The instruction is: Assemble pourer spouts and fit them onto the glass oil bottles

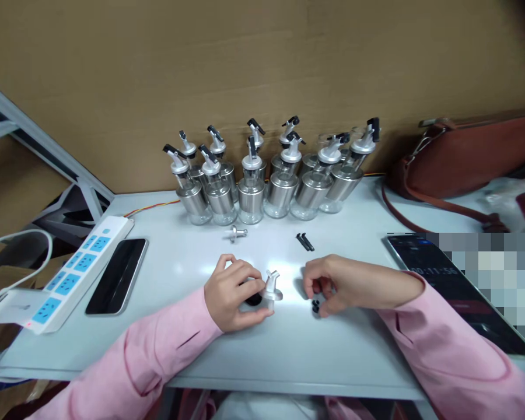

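My left hand (236, 294) holds a silver pourer spout (271, 291) with a round flange, thumb and fingers at its side. A dark round part (254, 298) shows beneath those fingers; its kind is unclear. My right hand (328, 289) is low over the table, fingers bent, with the thumb and forefinger apart around several small black pieces (315, 306). Whether the thumb touches them is hard to see. Beyond my hands, another pourer spout (235, 234) lies on its side, and slim black levers (305, 241) lie to its right.
Several glass bottles with steel sleeves (251, 195) and pourer tops stand along the cardboard back wall (262, 70). At left are a power strip (76, 274) and a dark phone (117, 277). A larger phone (446, 286) and a brown bag (468, 157) are at right.
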Demonstrator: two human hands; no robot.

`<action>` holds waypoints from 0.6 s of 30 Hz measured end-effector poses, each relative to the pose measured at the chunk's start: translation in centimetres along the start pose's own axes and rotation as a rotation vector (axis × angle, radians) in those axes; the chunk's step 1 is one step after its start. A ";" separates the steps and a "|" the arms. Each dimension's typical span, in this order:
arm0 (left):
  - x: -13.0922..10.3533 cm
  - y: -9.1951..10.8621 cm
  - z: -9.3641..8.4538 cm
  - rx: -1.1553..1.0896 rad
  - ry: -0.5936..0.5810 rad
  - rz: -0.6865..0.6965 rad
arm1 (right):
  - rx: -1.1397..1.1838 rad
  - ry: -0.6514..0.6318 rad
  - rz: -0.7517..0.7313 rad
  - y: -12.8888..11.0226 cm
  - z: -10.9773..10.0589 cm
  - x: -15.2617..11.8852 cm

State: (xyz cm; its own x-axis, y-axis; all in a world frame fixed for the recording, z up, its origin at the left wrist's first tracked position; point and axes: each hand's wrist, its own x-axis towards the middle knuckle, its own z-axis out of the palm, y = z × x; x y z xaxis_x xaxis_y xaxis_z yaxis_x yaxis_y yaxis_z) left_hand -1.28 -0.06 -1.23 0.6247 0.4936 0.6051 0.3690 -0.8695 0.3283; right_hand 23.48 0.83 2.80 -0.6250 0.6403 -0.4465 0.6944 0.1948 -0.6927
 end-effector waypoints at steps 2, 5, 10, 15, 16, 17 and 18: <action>0.1 0.0 -0.1 0.002 0.000 -0.009 | 0.004 0.010 0.021 0.0 0.7 0.3; 0.1 0.0 -0.1 0.011 -0.005 -0.016 | 0.008 0.056 0.012 0.3 1.2 0.7; 0.1 0.0 0.0 0.010 0.000 -0.032 | -0.028 0.319 0.020 0.8 0.4 0.8; 0.3 0.1 -0.1 0.007 0.000 -0.022 | -0.044 0.358 0.067 0.8 -0.3 0.8; 0.3 0.1 -0.1 0.007 -0.003 -0.023 | -0.064 0.356 0.057 0.8 -0.3 0.8; 0.3 0.1 -0.1 0.006 -0.004 -0.025 | -0.089 0.351 0.043 0.8 -0.3 0.8; 0.2 0.0 -0.1 0.002 -0.005 -0.026 | -0.115 0.347 0.029 0.8 -0.4 0.8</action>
State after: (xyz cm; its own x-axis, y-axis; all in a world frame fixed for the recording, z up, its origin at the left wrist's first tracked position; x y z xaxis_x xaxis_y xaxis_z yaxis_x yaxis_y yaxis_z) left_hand -1.17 0.02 -1.03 0.6179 0.5163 0.5930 0.3868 -0.8562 0.3424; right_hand 23.68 1.82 2.08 -0.4603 0.8567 -0.2326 0.7577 0.2426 -0.6059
